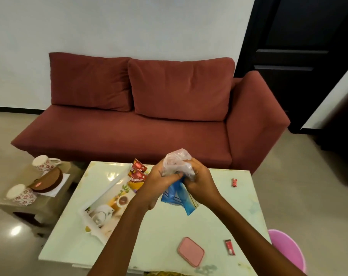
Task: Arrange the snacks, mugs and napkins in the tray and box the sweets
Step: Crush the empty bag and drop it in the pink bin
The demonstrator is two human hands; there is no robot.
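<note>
Above the middle of the pale table (161,232), my left hand (159,180) and my right hand (201,182) both grip a crumpled clear plastic bag (177,160). A blue packet (181,198) hangs down from between them. To their left lies a white tray (101,198) with a printed tea picture, and red and yellow snack packets (137,174) stand at its far end. Two small red sweets lie on the table, one at the far right (234,182) and one at the near right (230,247). A pink lid or box (190,251) rests near the front edge.
A low side table (19,208) at the left carries two floral mugs (44,162) (21,194), a brown round container (49,180) and white napkins beneath it. A red sofa (149,120) stands behind the table. A pink bin (288,250) sits at the right.
</note>
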